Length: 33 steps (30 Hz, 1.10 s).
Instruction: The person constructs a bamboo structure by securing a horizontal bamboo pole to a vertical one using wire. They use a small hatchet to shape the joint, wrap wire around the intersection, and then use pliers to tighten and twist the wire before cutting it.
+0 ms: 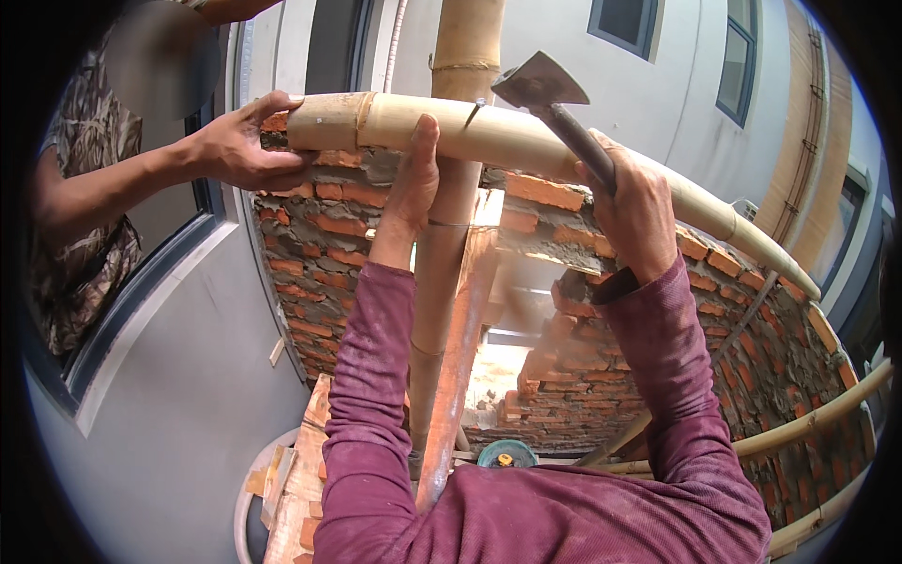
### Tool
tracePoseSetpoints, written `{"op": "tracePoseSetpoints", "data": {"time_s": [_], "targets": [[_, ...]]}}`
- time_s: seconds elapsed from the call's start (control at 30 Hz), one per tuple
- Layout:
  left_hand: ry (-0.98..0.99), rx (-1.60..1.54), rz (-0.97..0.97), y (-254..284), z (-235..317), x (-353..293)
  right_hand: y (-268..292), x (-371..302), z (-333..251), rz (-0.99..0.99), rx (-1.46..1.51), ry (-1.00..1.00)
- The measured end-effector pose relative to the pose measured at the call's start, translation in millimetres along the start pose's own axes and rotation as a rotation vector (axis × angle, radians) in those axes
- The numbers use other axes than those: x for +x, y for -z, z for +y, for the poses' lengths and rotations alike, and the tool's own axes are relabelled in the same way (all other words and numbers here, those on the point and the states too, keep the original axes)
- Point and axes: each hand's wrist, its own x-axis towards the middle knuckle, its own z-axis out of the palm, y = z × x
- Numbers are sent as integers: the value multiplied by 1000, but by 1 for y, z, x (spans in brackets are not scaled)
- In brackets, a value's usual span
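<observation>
Across the upper middle of the frame a thick bamboo pole (pixel 526 141) lies along the top of a rough brick wall (pixel 601 310) with grey mortar, running from upper left down toward the right edge. The person's left hand (pixel 411 183) reaches up at the centre, its fingers pressed flat against the pole's near side, thumb up beside a nail (pixel 473 111) that stands tilted in the pole's top. The right hand (pixel 634 211), right of centre, has its fingers clenched around the dark handle of a hatchet (pixel 554 99), whose flat grey head sits just above and to the right of the nail. At the upper left, a co-worker's hand (pixel 240 141) grasps the cut end of the pole. An upright bamboo post (pixel 451 235) rises behind the left hand, in front of the wall's opening. Both forearms wear maroon sleeves (pixel 376 395).
</observation>
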Motion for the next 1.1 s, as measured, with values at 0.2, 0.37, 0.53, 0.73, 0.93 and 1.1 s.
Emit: {"op": "tracePoseSetpoints", "data": {"time_s": [0.2,0.37,0.53,0.73,0.93,1.1], "targets": [[-23,55,-16,3,-33,10,20,-2,14,-92,-28,20],[5,55,33,21,-10,0,24,-1,-1,-162,449,-95],[-17,-55,-5,9,-20,-1,76,-12,-13,-290,716,-342],[-15,55,0,17,-19,-5,67,-7,-19,-85,413,34],[90,-32,-118,15,-19,13,71,-4,-32,-177,305,68],[67,-50,-120,15,-15,9,63,-4,-42,-134,303,133]]}}
